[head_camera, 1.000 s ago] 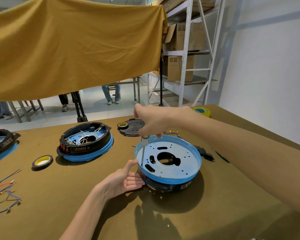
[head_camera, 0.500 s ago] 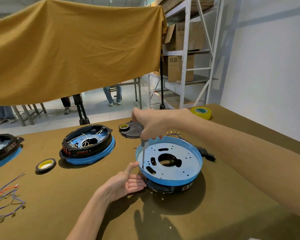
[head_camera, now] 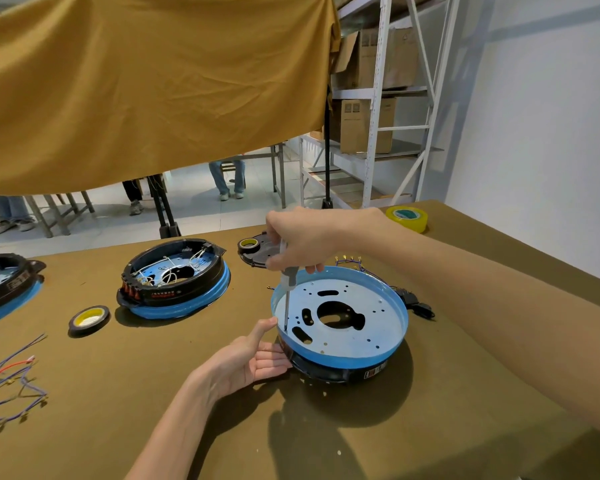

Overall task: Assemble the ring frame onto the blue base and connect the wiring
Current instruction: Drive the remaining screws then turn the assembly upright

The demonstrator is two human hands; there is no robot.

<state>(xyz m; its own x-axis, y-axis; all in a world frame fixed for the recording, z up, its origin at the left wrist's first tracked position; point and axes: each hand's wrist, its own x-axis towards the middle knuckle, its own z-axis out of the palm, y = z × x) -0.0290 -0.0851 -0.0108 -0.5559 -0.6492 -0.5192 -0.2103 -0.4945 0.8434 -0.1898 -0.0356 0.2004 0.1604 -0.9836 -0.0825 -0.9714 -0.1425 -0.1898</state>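
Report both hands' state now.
Left hand: open, fingers against the black ring frame under the blue round base.
Right hand: grips the clear-handled screwdriver.

No text reads clearly anywhere. Black ring frame [head_camera: 329, 370] under the blue base [head_camera: 340, 317]: small white label with red marks on its outer wall at front right, characters too small to make out. Second assembled unit [head_camera: 175, 278] at centre left: line of pale print on its black wall, illegible. Cardboard boxes [head_camera: 364, 124] on the shelf: faint printed symbols, unreadable.
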